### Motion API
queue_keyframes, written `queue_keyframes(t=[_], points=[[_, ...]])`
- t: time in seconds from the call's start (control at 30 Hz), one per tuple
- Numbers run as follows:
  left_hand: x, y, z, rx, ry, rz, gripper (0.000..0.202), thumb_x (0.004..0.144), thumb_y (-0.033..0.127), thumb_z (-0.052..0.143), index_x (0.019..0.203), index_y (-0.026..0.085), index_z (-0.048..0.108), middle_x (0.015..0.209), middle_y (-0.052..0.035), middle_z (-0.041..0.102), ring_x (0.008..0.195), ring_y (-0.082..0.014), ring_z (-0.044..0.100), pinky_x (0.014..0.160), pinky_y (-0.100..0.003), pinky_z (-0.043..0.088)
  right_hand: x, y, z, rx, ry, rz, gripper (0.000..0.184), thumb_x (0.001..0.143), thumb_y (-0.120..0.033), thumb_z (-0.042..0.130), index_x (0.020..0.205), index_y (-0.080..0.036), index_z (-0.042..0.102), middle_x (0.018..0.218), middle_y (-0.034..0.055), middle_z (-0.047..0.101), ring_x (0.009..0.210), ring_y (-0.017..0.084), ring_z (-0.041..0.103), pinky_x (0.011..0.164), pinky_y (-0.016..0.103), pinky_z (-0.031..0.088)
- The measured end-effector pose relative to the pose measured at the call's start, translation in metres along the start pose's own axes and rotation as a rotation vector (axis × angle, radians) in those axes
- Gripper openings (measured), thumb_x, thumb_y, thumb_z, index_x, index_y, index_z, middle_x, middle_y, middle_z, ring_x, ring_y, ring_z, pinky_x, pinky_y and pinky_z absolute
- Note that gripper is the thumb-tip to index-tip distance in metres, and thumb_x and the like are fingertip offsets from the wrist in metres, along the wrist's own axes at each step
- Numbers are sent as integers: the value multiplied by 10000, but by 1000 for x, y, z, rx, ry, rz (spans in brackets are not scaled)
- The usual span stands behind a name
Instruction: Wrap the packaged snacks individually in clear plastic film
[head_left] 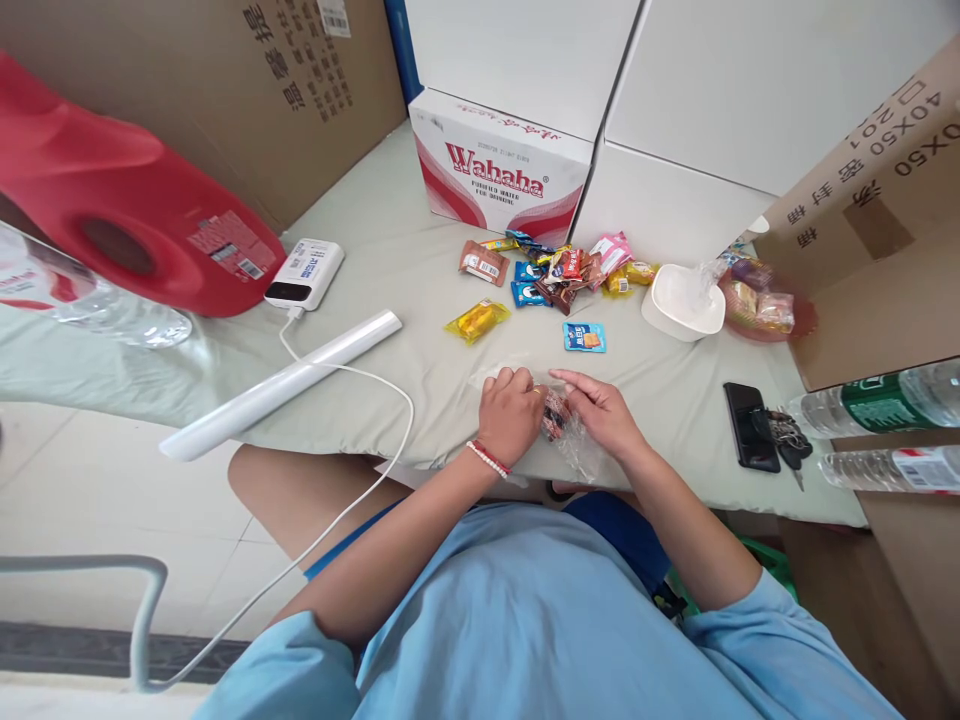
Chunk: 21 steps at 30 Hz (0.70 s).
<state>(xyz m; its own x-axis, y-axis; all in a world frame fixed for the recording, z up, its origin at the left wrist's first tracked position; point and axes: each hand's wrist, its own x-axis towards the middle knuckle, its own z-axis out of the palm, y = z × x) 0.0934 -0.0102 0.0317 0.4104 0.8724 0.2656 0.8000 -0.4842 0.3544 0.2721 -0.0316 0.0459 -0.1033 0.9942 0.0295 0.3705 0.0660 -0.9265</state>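
Observation:
My left hand (512,412) is closed on the edge of a clear plastic bag (581,447), its knuckles turned up. At the bag's other side my right hand (604,410) grips the film, with the index finger stretched toward the left hand. A dark reddish wrapped snack (555,412) shows through the film between the hands; its exact kind cannot be made out. Just beyond lie a blue snack packet (584,337) and a yellow-wrapped snack (478,321). Behind them sits a heap of mixed snack packets (562,275).
A white bowl (684,302) and a reddish bowl of snacks (780,318) stand at right, near a phone (752,427), keys (789,440) and bottles (885,402). Leftward are a white tube lamp (285,383), its cable, a power bank (306,273) and a red jug (142,200). A Wahaha box (499,175) stands behind.

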Motion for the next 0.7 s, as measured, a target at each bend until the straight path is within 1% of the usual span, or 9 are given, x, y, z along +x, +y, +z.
queue_keyframes(t=[0.03,0.1,0.17,0.23,0.33,0.47,0.6,0.63,0.7], points=[[1,-1,1,-38,17,-43,138,974,295,574,903,241,679,965,-110,659,966,-306,542,789,-445,375,-3,0,2,-42,-36,-54,390,1020,-396,518,1310,-252,735,1162,56,778,1120,221,703,1032,409,541],[3,-6,4,-193,32,-181,50,906,282,643,898,233,637,936,-100,661,951,-299,559,797,-430,396,-10,4,8,-127,-133,-164,390,1045,-352,476,1344,-271,714,1174,53,778,1094,203,716,1033,403,547],[4,-16,8,-431,-38,-319,107,815,259,695,830,230,593,831,-53,644,852,-259,568,759,-385,407,-17,10,14,-212,-208,-270,419,1062,-316,431,1406,-277,668,1136,59,782,1047,193,725,1005,395,563],[5,-28,12,-632,-161,-376,141,743,244,701,737,224,561,693,4,593,710,-200,546,680,-326,398,-21,17,18,-282,-234,-364,450,1071,-291,399,1466,-277,613,1140,75,774,1057,198,716,1011,406,559],[9,-44,14,-775,-280,-347,104,728,273,669,699,208,594,623,34,594,613,-149,538,612,-276,406,-23,24,20,-368,-245,-449,459,1076,-260,374,1479,-270,593,1052,90,764,982,211,700,955,409,569],[17,-54,7,-885,-337,-314,179,769,357,617,737,191,675,679,5,680,653,-154,601,651,-274,468,-22,25,18,-484,-329,-499,416,1049,-200,410,1377,-243,662,894,74,715,868,217,653,881,388,562],[22,-46,-4,-903,-317,-302,310,853,407,496,705,204,678,714,-18,700,748,-186,644,750,-309,497,-23,25,17,-621,-391,-481,400,1040,-180,416,1337,-174,684,892,98,702,880,236,635,862,388,558],[22,-41,-6,-850,-295,-297,328,869,437,499,703,209,666,710,-18,690,760,-197,639,755,-320,492,-23,25,17,-650,-401,-472,399,1038,-177,419,1335,-172,686,903,103,705,898,241,637,872,393,557],[21,-33,-6,-675,-229,-270,298,841,480,598,699,220,630,686,-14,655,770,-218,612,739,-339,471,-23,26,19,-688,-418,-463,397,1029,-160,433,1330,-197,688,936,104,711,950,248,644,918,408,549]])
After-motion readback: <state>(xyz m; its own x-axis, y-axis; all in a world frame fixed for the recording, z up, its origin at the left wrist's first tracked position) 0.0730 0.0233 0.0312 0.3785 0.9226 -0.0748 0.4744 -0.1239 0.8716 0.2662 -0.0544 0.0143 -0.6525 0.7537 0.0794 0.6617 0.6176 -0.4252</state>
